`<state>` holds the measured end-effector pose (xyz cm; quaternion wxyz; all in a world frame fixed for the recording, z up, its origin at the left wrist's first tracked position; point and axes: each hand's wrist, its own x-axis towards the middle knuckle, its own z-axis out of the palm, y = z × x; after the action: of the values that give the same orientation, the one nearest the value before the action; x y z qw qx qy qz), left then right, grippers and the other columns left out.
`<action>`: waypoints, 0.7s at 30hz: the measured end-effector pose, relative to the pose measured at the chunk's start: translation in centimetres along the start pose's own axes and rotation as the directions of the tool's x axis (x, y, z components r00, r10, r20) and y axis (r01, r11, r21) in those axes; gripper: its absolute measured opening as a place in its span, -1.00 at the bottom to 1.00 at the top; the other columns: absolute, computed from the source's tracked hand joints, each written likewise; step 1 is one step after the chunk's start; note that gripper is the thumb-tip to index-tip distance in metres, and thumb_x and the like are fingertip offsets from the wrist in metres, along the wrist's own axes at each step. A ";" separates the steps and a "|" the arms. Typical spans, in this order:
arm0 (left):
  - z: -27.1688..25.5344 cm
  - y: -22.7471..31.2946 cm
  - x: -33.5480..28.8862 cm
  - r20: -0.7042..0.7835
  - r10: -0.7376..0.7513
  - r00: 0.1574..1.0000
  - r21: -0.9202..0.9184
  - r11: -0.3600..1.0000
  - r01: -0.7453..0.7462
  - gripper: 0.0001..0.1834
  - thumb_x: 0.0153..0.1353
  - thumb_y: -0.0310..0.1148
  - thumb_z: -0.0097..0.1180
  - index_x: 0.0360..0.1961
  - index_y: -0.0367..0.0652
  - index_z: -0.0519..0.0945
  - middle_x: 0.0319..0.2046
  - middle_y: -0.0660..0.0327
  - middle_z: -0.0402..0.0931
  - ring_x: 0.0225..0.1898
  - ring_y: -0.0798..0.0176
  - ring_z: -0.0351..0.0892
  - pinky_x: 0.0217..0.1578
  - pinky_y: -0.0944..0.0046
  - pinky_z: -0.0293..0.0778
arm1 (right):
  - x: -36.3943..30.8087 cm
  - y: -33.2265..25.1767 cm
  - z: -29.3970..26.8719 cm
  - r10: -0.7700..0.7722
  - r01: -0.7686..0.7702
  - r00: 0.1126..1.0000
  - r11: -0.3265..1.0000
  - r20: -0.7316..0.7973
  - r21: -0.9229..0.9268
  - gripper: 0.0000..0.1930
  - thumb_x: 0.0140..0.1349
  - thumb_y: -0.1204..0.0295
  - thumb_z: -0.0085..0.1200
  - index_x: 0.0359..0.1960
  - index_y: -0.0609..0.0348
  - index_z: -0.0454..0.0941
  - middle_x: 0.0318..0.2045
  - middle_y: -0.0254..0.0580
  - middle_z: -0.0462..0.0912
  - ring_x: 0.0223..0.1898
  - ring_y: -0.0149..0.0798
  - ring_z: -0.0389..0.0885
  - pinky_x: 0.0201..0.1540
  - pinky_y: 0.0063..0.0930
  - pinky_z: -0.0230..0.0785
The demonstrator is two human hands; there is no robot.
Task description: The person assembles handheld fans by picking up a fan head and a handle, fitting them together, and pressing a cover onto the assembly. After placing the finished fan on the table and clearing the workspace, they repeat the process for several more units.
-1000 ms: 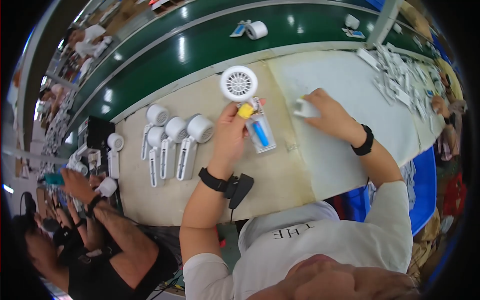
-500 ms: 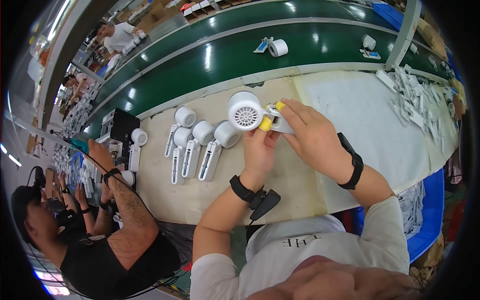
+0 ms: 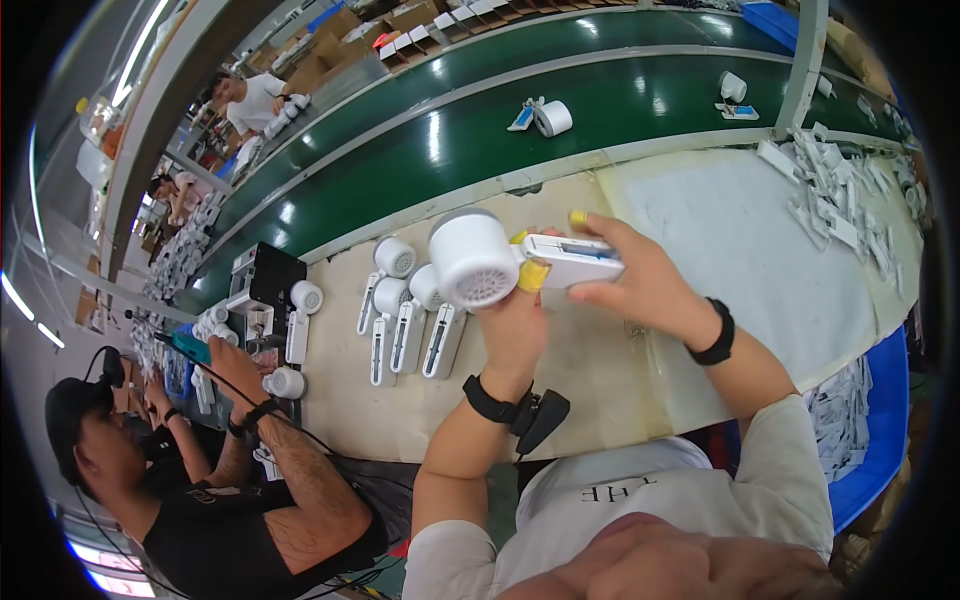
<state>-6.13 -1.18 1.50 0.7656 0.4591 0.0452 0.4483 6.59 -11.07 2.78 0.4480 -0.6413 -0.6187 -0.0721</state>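
A white handheld device (image 3: 470, 258), with a round grilled head and a slotted handle, is held above the table. My left hand (image 3: 515, 325) closes around its neck, yellow covers on the fingertips, with the head to the left. At the right, the handle's end lies in my right hand (image 3: 645, 275). That hand's thumb rests along the handle's lower side, while a yellow-tipped finger is lifted off above it; its other fingers are hidden. Several similar white devices (image 3: 440, 335) lie to the left, handles pointing toward me.
Beyond the beige table (image 3: 560, 400) runs a green conveyor (image 3: 400, 150) carrying white parts. White plastic pieces (image 3: 835, 195) are heaped at the far right; a blue bin (image 3: 875, 440) stands below. At the left, a co-worker (image 3: 230, 480) holds a green tool (image 3: 185, 345) near a black machine (image 3: 262, 285).
The device has turned, so its handle now points right with the slotted side up. My right hand has moved from the neck to the handle's end. The view has shifted slightly.
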 end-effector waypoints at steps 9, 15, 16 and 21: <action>0.7 2.2 -0.2 0.015 0.087 0.996 -0.092 0.992 -0.085 -0.59 0.15 -0.51 0.10 0.03 -0.32 0.35 -0.08 -0.01 0.46 -0.02 0.04 0.47 0.05 0.08 0.37 | -0.6 -1.4 -1.1 0.235 -0.418 0.896 0.731 0.376 0.540 -0.68 0.12 0.21 0.16 -0.30 0.23 0.48 -0.51 -0.18 0.58 -0.48 -0.35 0.59 -0.42 -0.53 0.38; -1.0 3.2 1.2 0.082 -0.007 0.997 0.030 1.000 0.004 -0.65 0.12 -0.54 0.11 -0.04 -0.33 0.42 -0.19 0.05 0.52 -0.10 0.11 0.53 -0.03 0.14 0.45 | -0.7 -1.5 0.6 0.185 -0.262 0.932 0.939 0.312 0.224 -0.58 0.07 0.05 0.15 -0.45 0.23 0.47 -0.59 -0.01 0.54 -0.53 -0.09 0.55 -0.43 -0.40 0.38; -2.0 3.0 1.6 0.136 -0.094 0.986 0.172 0.983 0.070 -0.68 0.12 -0.54 0.11 -0.07 -0.33 0.45 -0.22 0.09 0.54 -0.14 0.15 0.55 -0.05 0.17 0.46 | -0.6 -0.9 1.2 0.178 -0.257 0.929 0.941 0.324 0.219 -0.58 0.07 0.05 0.15 -0.45 0.23 0.47 -0.59 -0.01 0.54 -0.53 -0.09 0.55 -0.43 -0.40 0.38; -8.6 7.7 3.9 -0.077 0.080 0.994 0.700 0.714 -0.003 -0.75 0.11 -0.45 0.13 -0.17 -0.27 0.51 -0.36 0.16 0.56 -0.34 0.32 0.54 -0.30 0.35 0.42 | 3.0 3.5 2.3 0.121 -0.277 0.797 0.944 0.591 0.180 -0.67 0.08 0.21 0.17 -0.34 0.25 0.47 -0.49 -0.09 0.57 -0.49 -0.16 0.53 -0.40 -0.42 0.36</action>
<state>-12.94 8.68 3.62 0.5223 0.6916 0.2394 0.4378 9.23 -6.75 1.61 0.3258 -0.6312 -0.6569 0.2526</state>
